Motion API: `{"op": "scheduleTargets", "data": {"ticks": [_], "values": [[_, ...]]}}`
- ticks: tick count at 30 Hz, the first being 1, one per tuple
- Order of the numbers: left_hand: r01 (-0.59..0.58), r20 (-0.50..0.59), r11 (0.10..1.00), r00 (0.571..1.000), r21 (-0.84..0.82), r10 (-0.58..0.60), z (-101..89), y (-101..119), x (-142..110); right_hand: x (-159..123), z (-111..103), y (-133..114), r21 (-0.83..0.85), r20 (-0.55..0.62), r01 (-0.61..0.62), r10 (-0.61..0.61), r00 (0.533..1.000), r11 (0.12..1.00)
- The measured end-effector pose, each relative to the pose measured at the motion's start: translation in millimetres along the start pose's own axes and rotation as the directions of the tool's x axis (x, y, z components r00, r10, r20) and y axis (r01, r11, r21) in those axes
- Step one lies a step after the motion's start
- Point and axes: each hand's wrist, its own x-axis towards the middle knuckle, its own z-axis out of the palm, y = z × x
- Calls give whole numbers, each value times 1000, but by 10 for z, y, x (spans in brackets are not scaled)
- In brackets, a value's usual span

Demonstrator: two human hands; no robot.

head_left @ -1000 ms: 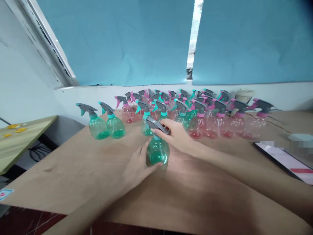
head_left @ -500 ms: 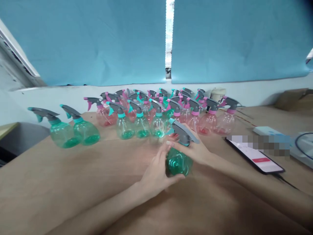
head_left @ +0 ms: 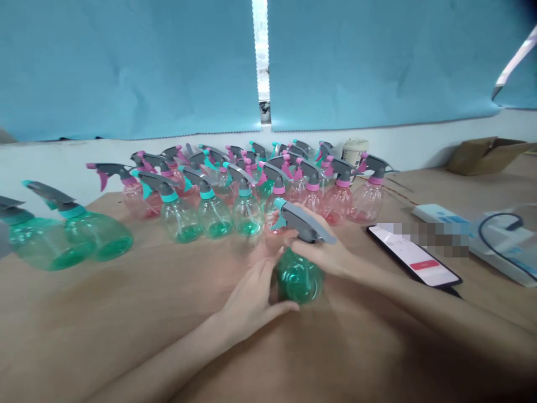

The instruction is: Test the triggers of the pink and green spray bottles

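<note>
A green spray bottle [head_left: 300, 280] with a grey and turquoise trigger head stands upright at the front of the table. My right hand [head_left: 325, 254] grips it around the neck, just under the head, with its fingers wrapped behind. To the left of the bottle is my left hand [head_left: 251, 294], its thumb and fingers apart in a wide curve around the bottle's side. Whether its fingertips touch the plastic is hard to tell. Close behind the held bottle stands a pink spray bottle [head_left: 274, 208], partly hidden.
Rows of green and pink spray bottles [head_left: 247, 215] fill the back of the wooden table. Two green ones [head_left: 98, 235] stand at far left. On the right lie a phone [head_left: 413, 257], a white power strip [head_left: 444, 215] and a cardboard box [head_left: 482, 155]. A paper cup [head_left: 354, 150] stands behind.
The view has swung to the right, so the table's things sit further left. My left hand has loosened and drawn slightly away from the green bottle, while my right hand keeps its neck grip.
</note>
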Motion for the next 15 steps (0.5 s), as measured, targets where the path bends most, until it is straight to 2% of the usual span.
{"op": "scheduleTargets", "data": {"ticks": [3, 7, 11, 15], "values": [[5, 45, 996, 999, 86, -9, -48, -49, -11, 51, 17, 1, 60, 41, 19, -21, 999, 998], [19, 74, 986, 997, 164, -31, -90, -62, -43, 102, 40, 51, 155, 27, 10, -14, 1000, 988], [34, 101, 968, 993, 250, -61, -116, -57, -100, 123, 30, 121, 89, 25, 4, -7, 1000, 996], [36, 73, 958, 996, 285, -59, -126, -68, -128, 114, 4, 137, 46, 67, -36, 33, 997, 998]]}}
